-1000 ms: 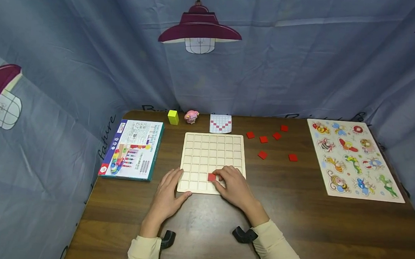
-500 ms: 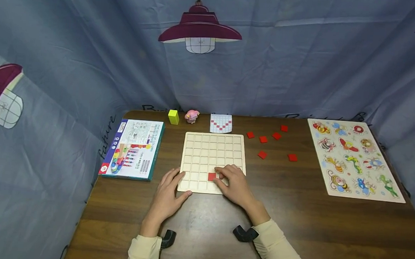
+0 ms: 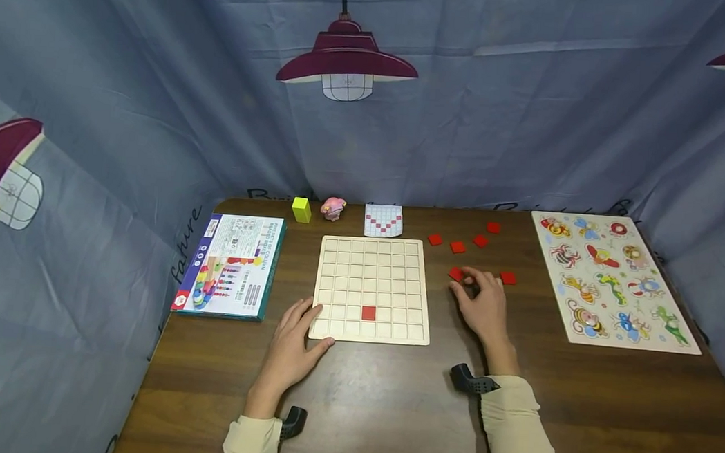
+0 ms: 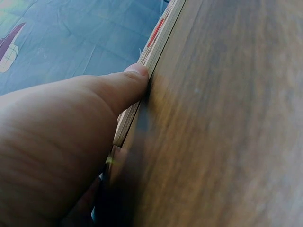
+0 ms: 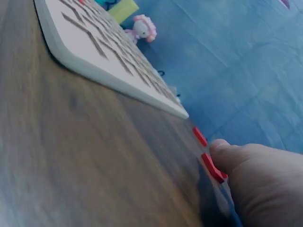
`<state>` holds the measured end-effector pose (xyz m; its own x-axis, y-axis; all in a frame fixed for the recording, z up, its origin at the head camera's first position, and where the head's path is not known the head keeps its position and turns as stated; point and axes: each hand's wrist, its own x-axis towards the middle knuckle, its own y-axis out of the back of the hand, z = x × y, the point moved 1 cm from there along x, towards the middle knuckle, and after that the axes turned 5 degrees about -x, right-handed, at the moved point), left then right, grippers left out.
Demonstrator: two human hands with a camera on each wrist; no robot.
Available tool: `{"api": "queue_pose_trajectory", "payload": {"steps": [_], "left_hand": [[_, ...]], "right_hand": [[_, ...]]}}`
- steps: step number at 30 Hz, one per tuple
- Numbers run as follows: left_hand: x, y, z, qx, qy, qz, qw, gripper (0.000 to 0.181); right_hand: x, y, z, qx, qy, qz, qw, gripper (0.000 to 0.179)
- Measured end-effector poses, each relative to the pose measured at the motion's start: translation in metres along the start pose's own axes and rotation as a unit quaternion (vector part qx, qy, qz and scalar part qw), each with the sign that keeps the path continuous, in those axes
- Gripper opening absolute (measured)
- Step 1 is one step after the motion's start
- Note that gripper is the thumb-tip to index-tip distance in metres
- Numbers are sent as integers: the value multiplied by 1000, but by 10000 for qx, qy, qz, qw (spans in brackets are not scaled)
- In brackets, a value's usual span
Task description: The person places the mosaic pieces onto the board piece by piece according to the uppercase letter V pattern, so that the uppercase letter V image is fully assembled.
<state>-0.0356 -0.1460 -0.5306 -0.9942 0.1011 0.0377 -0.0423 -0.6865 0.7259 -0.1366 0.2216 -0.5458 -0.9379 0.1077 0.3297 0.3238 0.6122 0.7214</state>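
A pale wooden grid board (image 3: pixel 369 290) lies on the table, with one red square tile (image 3: pixel 368 313) set in a cell of its second row from the front. My left hand (image 3: pixel 291 347) rests at the board's front left corner, fingers along the left edge and thumb at the front edge. In the left wrist view the thumb (image 4: pixel 135 75) touches the board's side. Right of the board, my right hand (image 3: pixel 485 303) has its thumb and fingertips at a loose red tile (image 3: pixel 456 274), which lies on the table. The right wrist view shows the thumb (image 5: pixel 227 153) beside red tiles.
Several more red tiles (image 3: pixel 457 247) lie scattered behind the right hand. Behind the board are a pattern card (image 3: pixel 383 221), a pink figurine (image 3: pixel 333 209) and a yellow-green block (image 3: pixel 301 210). A boxed set (image 3: pixel 232 267) lies left; an insect picture board (image 3: pixel 614 283) lies right.
My right hand has left the tile on the board and moved right to the loose tiles. That tile stays in its cell. The left hand stays at the board's corner.
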Motion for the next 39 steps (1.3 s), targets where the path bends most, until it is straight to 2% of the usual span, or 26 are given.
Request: {"api": "queue_pose_trajectory", "payload": {"steps": [4,8,14,20,28,34,39], "left_hand": [[0,-1,-2,19,13,11,10000,71],[0,-1,-3,27,-43,33,10000,71],[-2,0,-5,68,-110,103,9999,71],[-3,0,-4,57,-79,66,9999,71],[2,-1,-1,21,-114,62,9999,70],[0,-3,-3,33,-179,145,9997,69],[-1,-2,-5,22,-232,225,9995,69]], "right_hand": [[3,0,5,-326,-341,-344,9983,42],[6,-1,1,-579,-574,-422,9958,38],[6,-1,-2,-667,-607,-527,9945,37],[6,1,-1,-783,-426,-595,9942,35],[4,-1,2,-1000,226,-179,9946,27],[1,-2,-2,-776,322,-190,9963,28],[-4,-8,-21,-316,546,-209,9978,28]]}}
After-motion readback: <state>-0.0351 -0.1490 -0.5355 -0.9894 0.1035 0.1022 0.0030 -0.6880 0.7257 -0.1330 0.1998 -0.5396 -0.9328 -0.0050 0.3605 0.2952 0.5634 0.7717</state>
